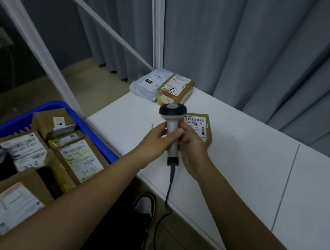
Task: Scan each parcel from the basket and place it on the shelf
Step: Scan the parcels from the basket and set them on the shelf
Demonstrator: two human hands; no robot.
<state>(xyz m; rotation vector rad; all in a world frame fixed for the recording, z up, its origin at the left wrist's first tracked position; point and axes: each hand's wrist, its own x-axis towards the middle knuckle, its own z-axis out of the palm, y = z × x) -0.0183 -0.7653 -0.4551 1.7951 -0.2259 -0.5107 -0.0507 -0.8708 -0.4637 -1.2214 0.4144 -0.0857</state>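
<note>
Parcel (203,128) just behind both hands (178,139)

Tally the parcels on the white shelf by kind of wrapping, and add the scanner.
Brown cardboard parcels: 2, one flat behind the scanner, one at the far end.
Pale grey plastic mailer: 1, beside the far brown one.
Scanner: 1, held by the left hand and the right hand.
Total: 4

The flat brown parcel (201,127) on the table (255,171) carries a label reading "S07 P802 T72". At eleven o'clock from it, a box (176,89) bears handwritten "5-1". In the blue basket (49,107) at nine o'clock, parcel labels (81,157) show handwritten "3-1", "3-2" and "9".
</note>
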